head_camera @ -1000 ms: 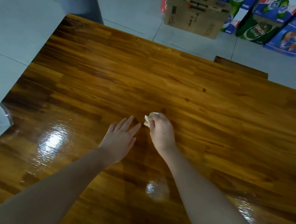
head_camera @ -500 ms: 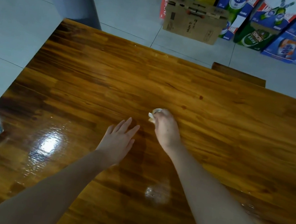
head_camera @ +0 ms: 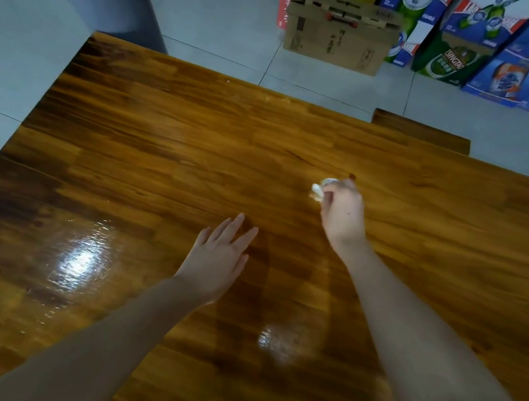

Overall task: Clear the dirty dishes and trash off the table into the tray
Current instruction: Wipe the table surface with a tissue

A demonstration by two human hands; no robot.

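Crumpled tissue point(head_camera: 319, 191) pinched in right grip point(head_camera: 341, 212), moved outward and rightward across the surface point(head_camera: 160, 149) since a second ago. Left grip point(head_camera: 215, 258) kept flat, fingers straight, nothing held. No tray in view; trash judged in hand, not yet deposited.

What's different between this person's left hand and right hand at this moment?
The left hand is flat, its fingers straight and slightly spread, holding nothing; the right hand has its fingers curled round a small crumpled white wad. The left hand sits nearer the person, while the right hand reaches farther across. Both are bare and over the glossy wooden table.
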